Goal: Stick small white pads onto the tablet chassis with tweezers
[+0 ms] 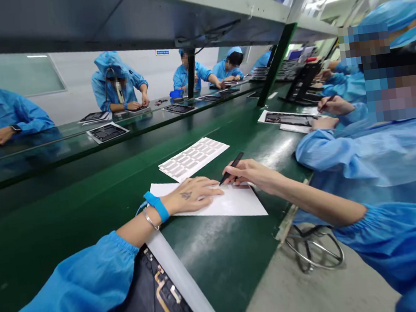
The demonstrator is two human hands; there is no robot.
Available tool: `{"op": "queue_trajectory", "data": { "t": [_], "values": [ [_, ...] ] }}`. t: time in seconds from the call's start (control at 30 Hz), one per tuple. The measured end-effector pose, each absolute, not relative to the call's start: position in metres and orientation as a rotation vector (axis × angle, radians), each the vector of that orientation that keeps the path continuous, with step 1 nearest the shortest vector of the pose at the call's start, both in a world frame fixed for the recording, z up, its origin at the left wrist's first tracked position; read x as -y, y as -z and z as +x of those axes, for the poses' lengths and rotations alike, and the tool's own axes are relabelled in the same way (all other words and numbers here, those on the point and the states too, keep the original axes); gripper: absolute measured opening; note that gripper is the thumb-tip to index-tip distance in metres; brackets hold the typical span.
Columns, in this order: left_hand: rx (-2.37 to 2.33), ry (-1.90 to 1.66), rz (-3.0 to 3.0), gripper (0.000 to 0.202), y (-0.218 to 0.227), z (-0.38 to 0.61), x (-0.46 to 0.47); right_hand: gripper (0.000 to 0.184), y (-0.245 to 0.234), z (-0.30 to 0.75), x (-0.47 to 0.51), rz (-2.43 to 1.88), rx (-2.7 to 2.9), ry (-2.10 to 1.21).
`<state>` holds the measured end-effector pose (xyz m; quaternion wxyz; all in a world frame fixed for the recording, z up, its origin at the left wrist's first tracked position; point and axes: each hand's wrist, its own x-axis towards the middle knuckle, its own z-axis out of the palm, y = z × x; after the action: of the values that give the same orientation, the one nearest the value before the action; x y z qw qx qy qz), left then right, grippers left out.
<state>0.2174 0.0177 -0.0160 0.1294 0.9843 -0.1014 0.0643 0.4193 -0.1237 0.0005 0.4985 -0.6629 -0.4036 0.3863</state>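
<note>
My left hand (193,196) lies flat on a white sheet (232,206), fingers stretched out toward the right. A blue wrist strap (157,206) and a silver bangle are around that wrist. In my right hand (249,174) are slim black tweezers (232,168), slanted with the tip down at the white sheet, close to my left fingertips. Behind the hands lies a sheet of grey rectangular stickers (195,157). Below my left forearm is a dark device housing (152,297) with an orange flex cable, partly hidden by my sleeve; a white strip (186,273) runs along its side.
The green bench (219,255) ends at an edge on the right, with a metal stool (316,249) below. A shelf (120,15) spans overhead on a green post (276,65). A co-worker's sleeve (343,155) is close on the right; several people work opposite. Device housings (107,132) lie along the far ledge.
</note>
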Motion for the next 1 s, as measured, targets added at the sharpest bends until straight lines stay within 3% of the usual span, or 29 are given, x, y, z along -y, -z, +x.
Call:
{"op": "queue_trajectory", "data": {
  "t": [0.53,0.83,1.0],
  "values": [
    [0.273,-0.16,2.876,0.04,0.015,0.216,-0.017,0.039,-0.01,0.415,0.12,-1.706,0.932,-0.913],
    [0.315,-0.217,2.938,0.04,0.02,0.218,-0.016,0.051,-0.015,0.398,0.124,-1.566,0.88,-0.738],
    [0.17,-0.408,3.031,0.039,-0.011,0.174,-0.012,0.041,-0.03,0.386,0.138,-1.475,0.843,-0.563]
  ]
}}
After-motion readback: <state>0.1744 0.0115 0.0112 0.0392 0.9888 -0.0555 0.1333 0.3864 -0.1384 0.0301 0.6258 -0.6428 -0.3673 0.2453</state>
